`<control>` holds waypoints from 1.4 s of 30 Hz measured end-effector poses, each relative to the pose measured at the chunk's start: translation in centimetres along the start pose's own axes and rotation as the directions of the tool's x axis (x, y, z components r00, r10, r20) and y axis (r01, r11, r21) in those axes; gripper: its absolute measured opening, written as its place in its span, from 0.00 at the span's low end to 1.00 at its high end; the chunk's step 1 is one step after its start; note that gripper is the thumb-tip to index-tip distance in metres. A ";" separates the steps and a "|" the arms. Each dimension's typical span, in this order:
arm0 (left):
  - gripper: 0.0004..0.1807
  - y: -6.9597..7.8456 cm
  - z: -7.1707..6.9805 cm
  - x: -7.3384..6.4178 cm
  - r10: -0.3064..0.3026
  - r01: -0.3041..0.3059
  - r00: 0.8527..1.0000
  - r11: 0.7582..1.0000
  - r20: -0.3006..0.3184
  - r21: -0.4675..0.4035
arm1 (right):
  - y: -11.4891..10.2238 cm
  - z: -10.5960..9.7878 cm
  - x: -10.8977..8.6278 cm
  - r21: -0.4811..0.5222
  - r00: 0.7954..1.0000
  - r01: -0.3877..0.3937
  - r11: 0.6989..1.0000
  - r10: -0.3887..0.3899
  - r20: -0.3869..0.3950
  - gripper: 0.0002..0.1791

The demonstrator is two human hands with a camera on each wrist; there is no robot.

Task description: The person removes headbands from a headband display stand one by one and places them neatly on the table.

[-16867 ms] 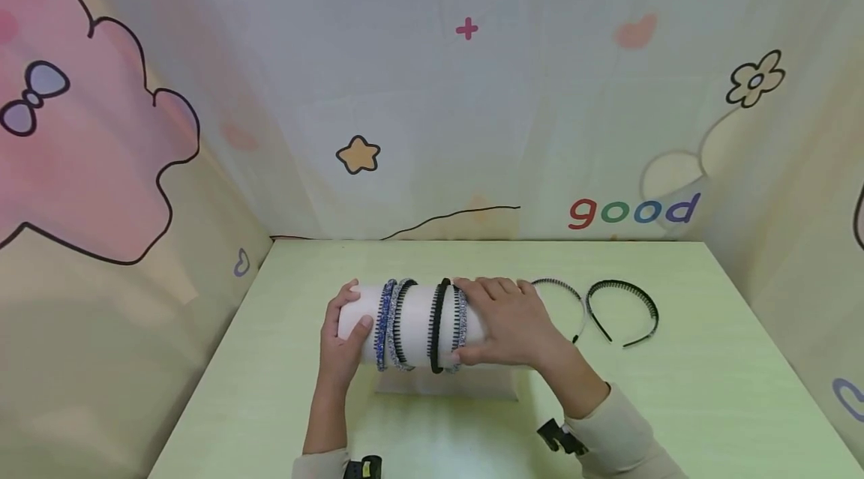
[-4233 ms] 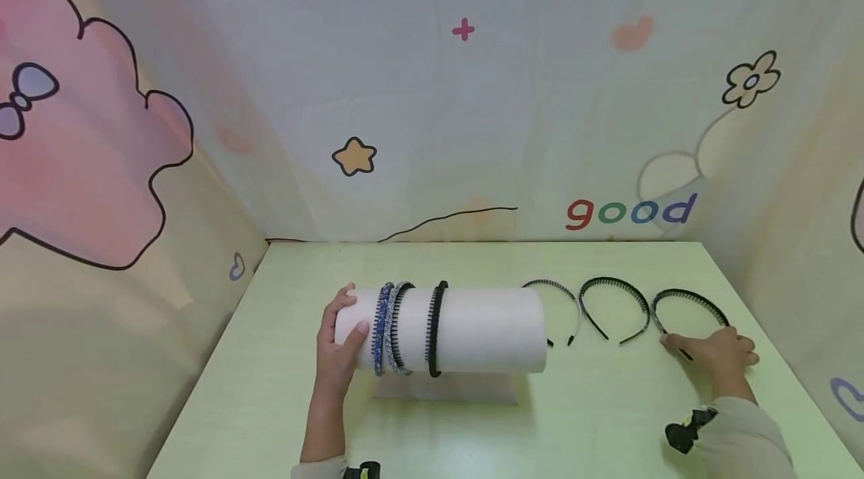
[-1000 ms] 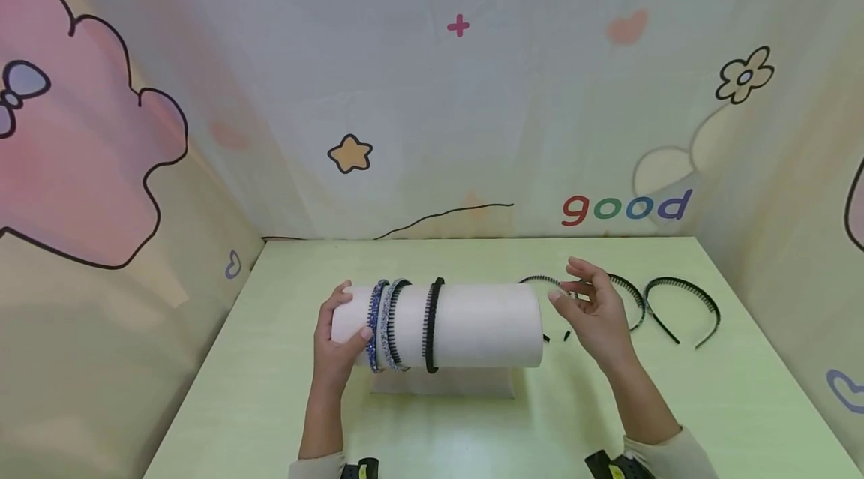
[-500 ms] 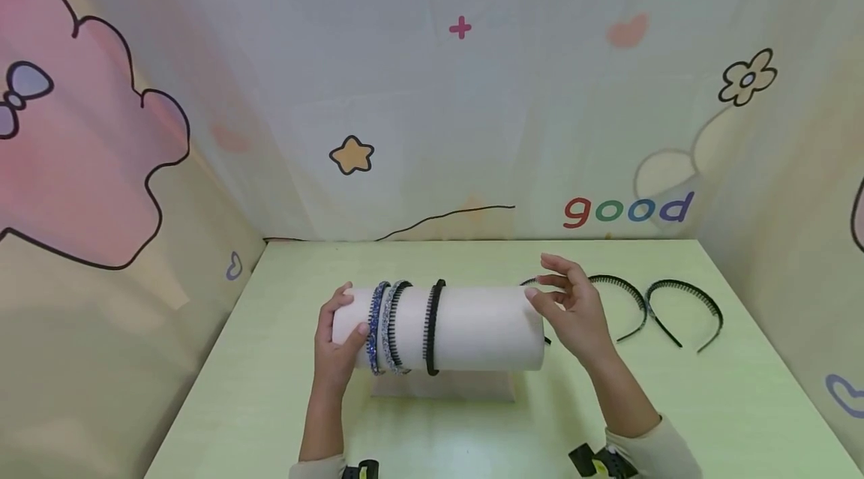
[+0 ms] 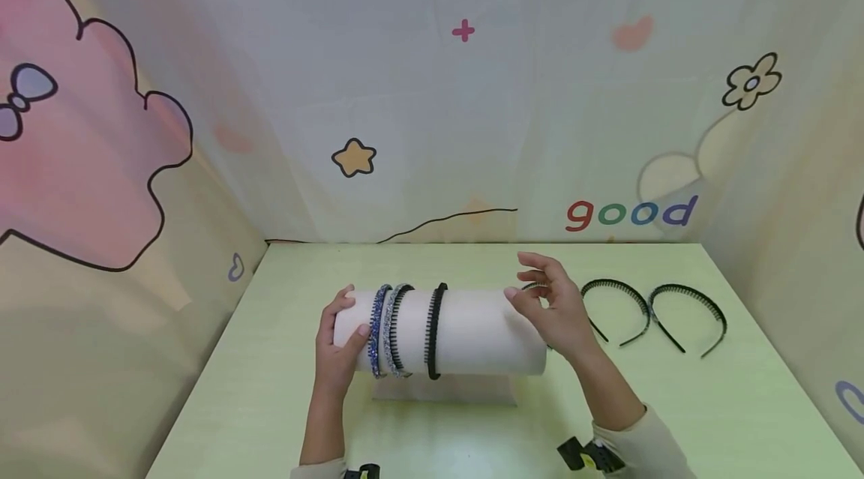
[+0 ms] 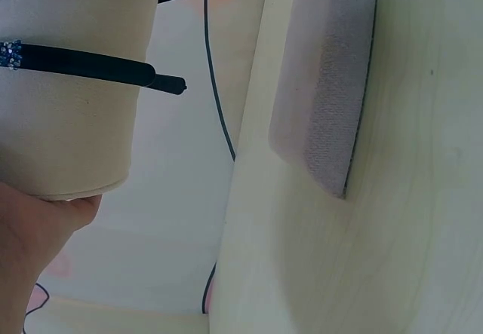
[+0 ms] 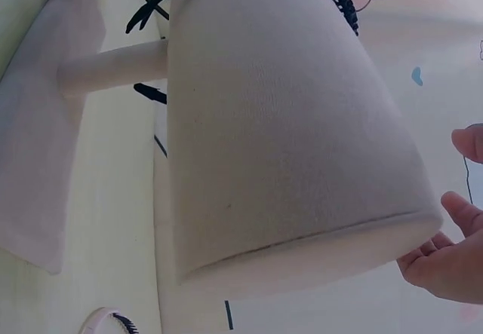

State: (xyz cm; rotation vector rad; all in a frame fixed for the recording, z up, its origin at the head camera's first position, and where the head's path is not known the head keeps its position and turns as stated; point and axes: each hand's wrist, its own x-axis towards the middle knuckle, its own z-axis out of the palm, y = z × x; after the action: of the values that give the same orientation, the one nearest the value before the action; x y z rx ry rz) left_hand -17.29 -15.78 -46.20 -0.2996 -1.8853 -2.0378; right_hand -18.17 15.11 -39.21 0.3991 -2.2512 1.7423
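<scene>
My left hand (image 5: 340, 344) grips the left end of a white padded cylinder, a headband display stand (image 5: 489, 329), with the thumb across its front. Around it sit three toothed headbands: a blue glitter headband (image 5: 376, 333) beside the thumb, a silver glitter headband (image 5: 390, 333), and a black headband (image 5: 434, 333) near the middle. My right hand (image 5: 556, 306) is at the cylinder's right end, fingers loosely bent and holding nothing. In the right wrist view, the right hand's fingers (image 7: 460, 213) appear just past the cylinder's end rim.
Two black toothed headbands lie on the table at right, a nearer-centre headband (image 5: 631, 295) and an outer headband (image 5: 709, 304). Another headband (image 5: 535, 285) is mostly hidden behind my right hand. The stand's flat base (image 5: 445, 390) rests on the table (image 5: 283, 404). A printed curtain (image 5: 418, 89) hangs behind.
Since the oldest frame, the right-hand glitter headband has left the cylinder, and a third headband lies on the table. Over the last second my right hand moved left to the cylinder's end.
</scene>
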 end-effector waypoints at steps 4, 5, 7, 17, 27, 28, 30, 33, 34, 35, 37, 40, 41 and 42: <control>0.21 -1.5 -0.4 0.2 0.000 0.000 1.000 1.000 0.003 -0.009 | -0.1 0.4 0.1 -0.016 0.999 -0.003 1.000 0.004 0.046 0.28; 0.21 -1.7 -0.4 0.2 0.004 -0.004 1.000 1.000 0.004 -0.012 | -0.2 0.5 0.2 -0.018 0.998 0.005 1.000 -0.004 0.058 0.29; 0.21 -1.8 -0.5 0.2 0.012 -0.012 1.000 1.000 0.004 -0.013 | -0.3 0.8 0.4 -0.028 0.996 0.028 0.999 -0.026 0.086 0.31; 0.20 -1.7 -0.6 0.1 0.008 -0.008 1.000 1.000 0.000 -0.015 | -1.0 2.2 1.2 -0.112 0.967 0.142 0.984 -0.113 0.228 0.38; 0.20 -1.8 -0.5 0.1 0.005 -0.005 1.000 0.999 0.002 -0.047 | -1.3 4.3 1.9 -0.390 0.899 0.298 0.871 -0.119 0.421 0.48; 0.20 -1.8 -0.5 0.1 0.006 -0.006 1.000 0.999 0.001 -0.045 | -1.3 4.5 2.0 -0.410 0.896 0.303 0.860 -0.111 0.430 0.49; 0.20 -1.8 -0.6 0.2 0.008 -0.008 1.000 0.999 -0.001 -0.040 | -1.2 5.0 2.1 -0.446 0.888 0.325 0.834 -0.107 0.447 0.50; 0.20 -1.9 -0.6 0.2 0.006 -0.006 1.000 0.999 0.002 -0.044 | -1.0 5.5 2.1 -0.531 0.882 0.354 0.770 -0.085 0.464 0.52; 0.20 -1.9 -0.6 0.2 0.006 -0.006 1.000 0.999 0.004 -0.047 | -1.0 5.7 2.2 -0.564 0.880 0.364 0.741 -0.075 0.469 0.52; 0.20 -2.0 -0.6 0.2 0.005 -0.005 1.000 0.999 0.006 -0.048 | -0.9 5.8 2.2 -0.594 0.879 0.372 0.713 -0.065 0.472 0.53; 0.20 -2.0 -0.6 0.3 0.005 -0.004 1.000 0.999 0.009 -0.053 | -0.8 6.1 2.2 -0.648 0.879 0.382 0.659 -0.042 0.475 0.54; 0.20 -2.0 -0.6 0.3 0.006 -0.006 1.000 0.999 0.006 -0.044 | -0.8 6.4 2.1 -0.695 0.879 0.387 0.606 -0.014 0.477 0.55; 0.20 -1.9 -0.6 0.3 0.008 -0.007 1.000 0.999 0.005 -0.038 | -0.7 6.5 2.1 -0.706 0.879 0.388 0.593 -0.007 0.477 0.56; 0.20 -1.9 -0.6 0.2 0.009 -0.008 1.000 0.999 0.004 -0.033 | -0.7 6.6 2.1 -0.717 0.879 0.389 0.578 0.001 0.477 0.56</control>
State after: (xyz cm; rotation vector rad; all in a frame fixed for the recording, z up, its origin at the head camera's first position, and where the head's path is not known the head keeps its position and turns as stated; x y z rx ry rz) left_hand -18.20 -16.28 -47.91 -0.3199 -1.8511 -2.0659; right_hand -20.10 8.47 -39.38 0.8347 -2.8504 0.3802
